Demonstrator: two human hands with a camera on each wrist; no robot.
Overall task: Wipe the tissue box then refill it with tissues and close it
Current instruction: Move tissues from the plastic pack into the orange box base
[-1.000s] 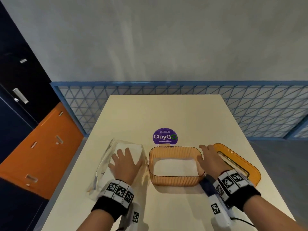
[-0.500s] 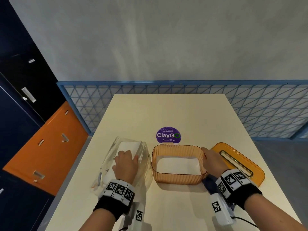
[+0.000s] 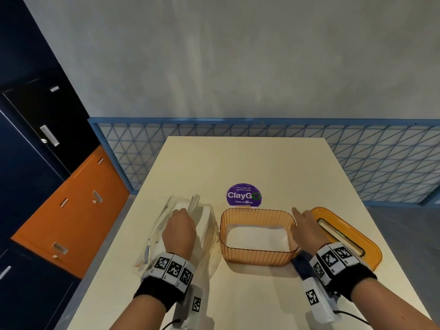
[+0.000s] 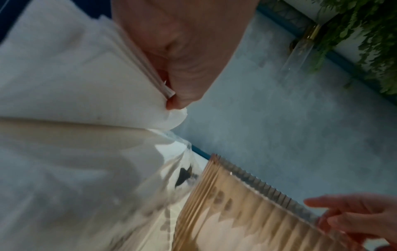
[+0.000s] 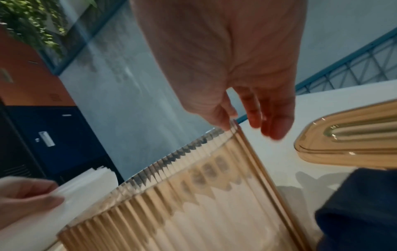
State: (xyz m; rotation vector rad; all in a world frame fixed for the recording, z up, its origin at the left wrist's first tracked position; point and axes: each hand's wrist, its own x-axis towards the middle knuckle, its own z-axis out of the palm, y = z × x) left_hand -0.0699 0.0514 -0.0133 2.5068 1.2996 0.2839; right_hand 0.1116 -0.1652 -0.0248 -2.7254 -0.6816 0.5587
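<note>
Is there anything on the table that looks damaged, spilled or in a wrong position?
Nothing stands out. The orange tissue box stands upright and open, its lid lies flat beside it, and the left hand pinches tissues from the clear bag.

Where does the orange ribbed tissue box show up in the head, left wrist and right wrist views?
Head: the orange ribbed plastic tissue box sits centre, lid off, between the hands.
Left wrist: its ribbed wall fills the lower right.
Right wrist: its ribbed wall runs across the lower centre.
Shared landmark: the right hand at the box's right end, also seen at and.
</note>
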